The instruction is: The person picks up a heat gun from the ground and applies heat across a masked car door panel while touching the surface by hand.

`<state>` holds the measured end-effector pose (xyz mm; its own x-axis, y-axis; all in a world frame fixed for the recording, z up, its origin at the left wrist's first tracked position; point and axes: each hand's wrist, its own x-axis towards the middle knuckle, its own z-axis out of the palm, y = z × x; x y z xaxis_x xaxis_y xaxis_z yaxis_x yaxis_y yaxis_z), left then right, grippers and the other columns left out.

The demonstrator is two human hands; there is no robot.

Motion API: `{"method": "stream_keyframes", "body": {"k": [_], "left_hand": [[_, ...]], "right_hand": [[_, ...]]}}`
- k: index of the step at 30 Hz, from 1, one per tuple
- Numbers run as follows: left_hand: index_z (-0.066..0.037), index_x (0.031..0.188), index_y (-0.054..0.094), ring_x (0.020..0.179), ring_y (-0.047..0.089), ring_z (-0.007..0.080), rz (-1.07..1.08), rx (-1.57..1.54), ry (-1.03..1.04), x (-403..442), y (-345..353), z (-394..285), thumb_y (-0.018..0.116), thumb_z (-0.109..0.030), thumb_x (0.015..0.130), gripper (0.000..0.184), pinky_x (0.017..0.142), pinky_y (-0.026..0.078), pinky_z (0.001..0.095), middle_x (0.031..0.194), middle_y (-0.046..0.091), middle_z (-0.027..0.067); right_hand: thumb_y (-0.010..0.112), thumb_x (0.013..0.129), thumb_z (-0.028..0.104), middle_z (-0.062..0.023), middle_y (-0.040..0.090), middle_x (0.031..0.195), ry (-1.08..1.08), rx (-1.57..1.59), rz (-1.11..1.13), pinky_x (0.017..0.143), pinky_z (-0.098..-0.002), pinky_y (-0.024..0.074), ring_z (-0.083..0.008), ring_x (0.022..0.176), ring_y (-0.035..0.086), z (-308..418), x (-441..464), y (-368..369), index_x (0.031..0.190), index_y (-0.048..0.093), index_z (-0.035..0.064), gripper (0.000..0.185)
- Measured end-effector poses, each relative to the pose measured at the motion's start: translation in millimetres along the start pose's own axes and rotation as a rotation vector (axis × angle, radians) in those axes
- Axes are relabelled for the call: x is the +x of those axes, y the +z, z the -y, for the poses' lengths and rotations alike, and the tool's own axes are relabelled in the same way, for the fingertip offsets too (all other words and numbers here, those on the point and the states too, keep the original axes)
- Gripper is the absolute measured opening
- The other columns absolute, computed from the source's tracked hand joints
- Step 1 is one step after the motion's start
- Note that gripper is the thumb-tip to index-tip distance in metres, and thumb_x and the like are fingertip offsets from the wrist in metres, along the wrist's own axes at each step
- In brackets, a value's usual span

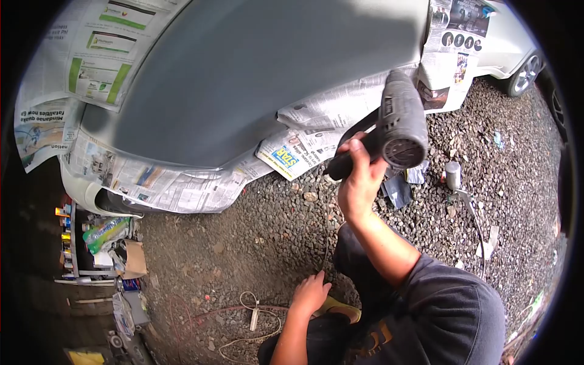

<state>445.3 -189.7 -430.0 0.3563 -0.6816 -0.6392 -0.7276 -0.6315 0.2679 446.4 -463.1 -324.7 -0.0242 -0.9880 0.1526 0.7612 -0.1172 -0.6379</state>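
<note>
I have the right hand (pixel 360 182) wrapped around the blow dryer (pixel 401 115), on the right, near the newspaper (pixel 340 103) edging the gray panel (pixel 243 73); gravel (pixel 274 237) spreads nearer, toward the left hand (pixel 311 293), whose grip I cannot tell.

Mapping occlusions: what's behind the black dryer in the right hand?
Around the black dryer, newspaper sheets show beside its upper end and gravel beside its lower end. What lies directly behind its body is covered.

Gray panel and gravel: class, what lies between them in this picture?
In the head view, newspaper lies between the gray panel and the gravel.
</note>
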Motion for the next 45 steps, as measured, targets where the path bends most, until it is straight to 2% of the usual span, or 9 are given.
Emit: {"method": "stream_keyframes", "body": {"k": [2,5,7,9,14,17,27,33,45], "left_hand": [[-0.003,0.14,0.047,0.122,0.053,0.0422,0.0,0.008,0.001,-1,2,-1,0.052,-0.038,0.097,0.055,0.102,0.044,0.0496,0.133,0.056,0.0237],[-0.003,0.14,0.047,0.123,0.052,0.0424,0.006,0.006,0.007,0,5,-1,0.052,-0.038,0.097,0.056,0.103,0.044,0.0495,0.132,0.056,0.0238],[-0.004,0.14,0.047,0.123,0.052,0.0423,-0.018,-0.007,0.017,2,9,1,0.052,-0.038,0.097,0.055,0.103,0.043,0.0493,0.132,0.056,0.0241],[-0.003,0.14,0.047,0.119,0.054,0.0419,-0.054,-0.005,0.048,6,15,6,0.052,-0.037,0.097,0.054,0.1,0.045,0.0501,0.128,0.058,0.0235],[-0.002,0.139,0.048,0.112,0.058,0.0415,-0.091,0.012,0.102,11,17,13,0.052,-0.036,0.098,0.053,0.094,0.047,0.0523,0.119,0.061,0.022],[-0.001,0.141,0.043,0.126,0.049,0.0428,0.031,-0.037,0.003,9,-1,1,0.053,-0.033,0.097,0.055,0.104,0.041,0.0507,0.134,0.054,0.0241],[-0.002,0.141,0.046,0.123,0.052,0.0417,-0.015,-0.008,-0.007,-2,-4,-1,0.051,-0.036,0.098,0.055,0.102,0.043,0.0493,0.133,0.056,0.0238],[-0.001,0.141,0.046,0.123,0.053,0.0413,-0.012,0.001,0.003,-4,-3,1,0.051,-0.036,0.098,0.055,0.101,0.044,0.0493,0.133,0.056,0.0237],[-0.001,0.142,0.045,0.126,0.05,0.0401,-0.04,-0.023,-0.008,-2,-2,2,0.052,-0.036,0.098,0.056,0.105,0.042,0.0476,0.136,0.054,0.0231]], "right_hand": [[0.063,0.092,0.012,-0.0038,0.057,0.09,-0.059,0.079,-0.067,0.079,-0.0292,0.0441,-0.0132,0.083,0.054,8,5,7,0.1,0.055,0.0045,0.013],[0.063,0.09,0.01,-0.0063,0.058,0.097,0.005,-0.037,0.052,0.078,-0.0322,0.0488,-0.0149,0.083,0.058,8,-10,0,0.129,0.043,0.0057,0.044],[0.064,0.088,0.012,-0.0064,0.059,0.089,0.086,-0.073,0.128,0.076,-0.0325,0.0493,-0.015,0.08,0.058,5,-31,4,0.106,0.054,0.0034,0.023],[0.064,0.088,0.015,-0.0056,0.059,0.085,0.349,-0.046,0.243,0.073,-0.0318,0.0483,-0.0136,0.076,0.057,15,-56,8,0.102,0.056,0.0031,0.02],[0.062,0.087,0.009,0.0009,0.056,0.088,0.595,0.006,0.647,0.071,-0.0273,0.0442,-0.0094,0.08,0.052,16,-91,11,0.102,0.057,0.0044,0.017],[0.063,0.087,0.004,0.0032,0.056,0.093,0.708,0.046,0.79,0.075,-0.0248,0.0444,-0.0068,0.086,0.051,10,-106,7,0.105,0.056,0.0049,0.019],[0.062,0.086,0.006,-0.0014,0.059,0.083,0.361,0.029,0.427,0.064,-0.0265,0.0424,-0.0089,0.074,0.053,23,-64,8,0.096,0.059,0.0035,0.01],[0.064,0.081,0.017,-0.0083,0.056,0.084,0.171,-0.003,0.34,0.068,-0.0327,0.0497,-0.0166,0.072,0.056,33,-47,12,0.101,0.052,0.0008,0.029],[0.063,0.085,0.0,0.0016,0.058,0.089,0.637,0.075,0.742,0.068,-0.0269,0.0446,-0.0075,0.079,0.053,43,-59,14,0.105,0.058,0.0015,0.02]]}}
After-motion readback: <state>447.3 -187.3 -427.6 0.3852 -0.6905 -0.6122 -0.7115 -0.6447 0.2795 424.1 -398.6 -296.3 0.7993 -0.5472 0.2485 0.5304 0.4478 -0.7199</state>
